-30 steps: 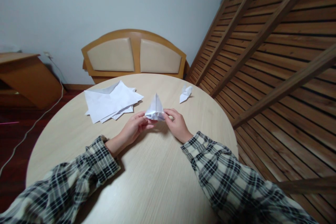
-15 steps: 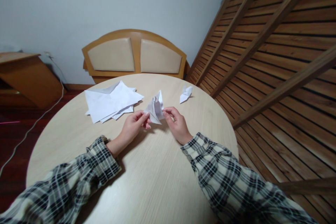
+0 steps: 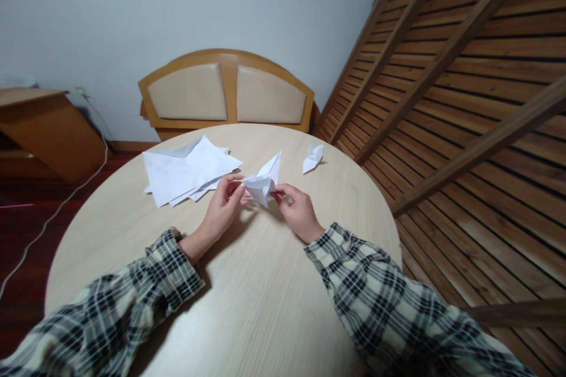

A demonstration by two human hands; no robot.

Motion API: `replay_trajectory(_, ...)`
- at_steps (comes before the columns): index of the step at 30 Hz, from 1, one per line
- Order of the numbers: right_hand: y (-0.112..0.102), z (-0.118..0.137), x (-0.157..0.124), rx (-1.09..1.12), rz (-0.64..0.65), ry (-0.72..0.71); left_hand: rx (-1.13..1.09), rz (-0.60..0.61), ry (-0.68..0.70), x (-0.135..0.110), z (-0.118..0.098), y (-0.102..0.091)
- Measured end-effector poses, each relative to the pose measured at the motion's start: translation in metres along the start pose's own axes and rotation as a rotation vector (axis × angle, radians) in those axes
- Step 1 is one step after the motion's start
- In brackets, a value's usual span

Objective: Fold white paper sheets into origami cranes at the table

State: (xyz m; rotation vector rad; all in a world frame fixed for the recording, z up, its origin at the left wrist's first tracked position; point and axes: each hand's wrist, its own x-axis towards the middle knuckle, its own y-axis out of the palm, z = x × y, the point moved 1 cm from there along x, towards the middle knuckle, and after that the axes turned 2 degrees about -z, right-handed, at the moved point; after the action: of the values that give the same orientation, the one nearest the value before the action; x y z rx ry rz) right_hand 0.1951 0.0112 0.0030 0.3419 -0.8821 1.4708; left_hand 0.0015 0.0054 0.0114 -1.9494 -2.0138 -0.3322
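A partly folded white paper figure [image 3: 264, 179] is held just above the round light-wood table [image 3: 247, 294], its long point tilted up and to the right. My left hand [image 3: 221, 210] pinches its left side with curled fingers. My right hand [image 3: 297, 210] pinches its right side between thumb and fingers. Both arms are in plaid sleeves and reach in from the near edge of the table.
A loose pile of white paper sheets [image 3: 186, 172] lies on the table to the left of my hands. A small finished folded paper piece [image 3: 313, 157] sits at the far right. A wooden chair [image 3: 225, 93] stands behind the table; slatted wood panels [image 3: 464, 70] lean at the right.
The paper figure has been turned in my hands: its point stood upright and now leans up to the right. Both hands kept their grip and shifted only slightly.
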Motion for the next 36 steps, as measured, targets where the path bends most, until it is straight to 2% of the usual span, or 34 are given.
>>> replay_trajectory(6, -0.003, -0.002, -0.001, -0.084, 0.027, -0.052, 0.175, 0.010, 0.159, 0.002, -0.004, -0.005)
replay_trajectory(11, -0.003, 0.000, 0.001, -0.072, 0.001, -0.037, 0.212, 0.137, 0.128, 0.001, -0.002, -0.008)
replay_trajectory(17, -0.003, -0.001, 0.002, -0.053, -0.003, -0.011, 0.299, 0.106, 0.159, -0.001, 0.001, -0.013)
replay_trajectory(24, -0.002, -0.002, 0.001, -0.050, 0.013, 0.003, 0.424, 0.197, 0.243, 0.002, -0.003, -0.014)
replay_trajectory(29, -0.005, -0.001, 0.003, -0.064, -0.073, -0.026, 0.311, 0.070, 0.178, 0.006, -0.007, -0.014)
replay_trajectory(32, -0.006, -0.006, 0.004, -0.081, -0.142, 0.014, 0.213, -0.058, 0.086, 0.011, -0.006, -0.019)
replay_trajectory(36, -0.007, -0.013, 0.005, -0.039, -0.226, 0.031, 0.057, -0.128, -0.027, 0.015, -0.002, -0.023)
